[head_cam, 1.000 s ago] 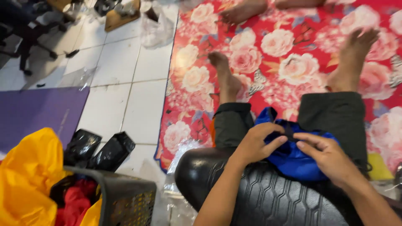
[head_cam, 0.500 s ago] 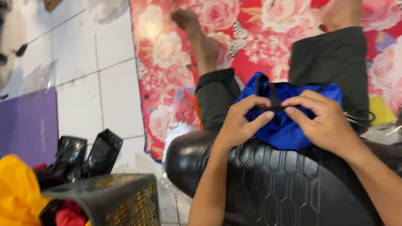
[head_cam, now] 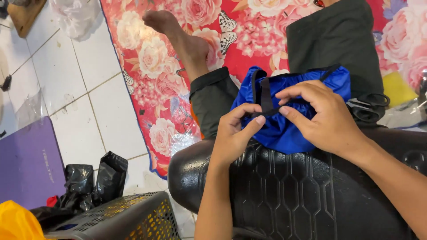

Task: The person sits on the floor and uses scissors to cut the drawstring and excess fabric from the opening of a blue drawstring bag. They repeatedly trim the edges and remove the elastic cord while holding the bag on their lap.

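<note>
A blue fabric pouch (head_cam: pixel 284 124) with black drawstring trim lies on my lap, against a black quilted cushion (head_cam: pixel 302 191). My left hand (head_cam: pixel 233 133) pinches the black cord at the pouch's left side between thumb and fingers. My right hand (head_cam: pixel 322 115) grips the same cord and the pouch's top from the right. My legs in dark trousers stretch out over a red floral mat (head_cam: pixel 178 66).
Black scissors (head_cam: pixel 369 106) rest on my right thigh. A dark plastic basket (head_cam: pixel 120 220) with yellow cloth (head_cam: pixel 18 224) stands at lower left, with black plastic bags (head_cam: pixel 95 180) and a purple mat (head_cam: pixel 26 162) beside it on white tiles.
The view has tilted down and closer to my lap. Both hands have stayed on the blue pouch and drawn its black cord taut between them.
</note>
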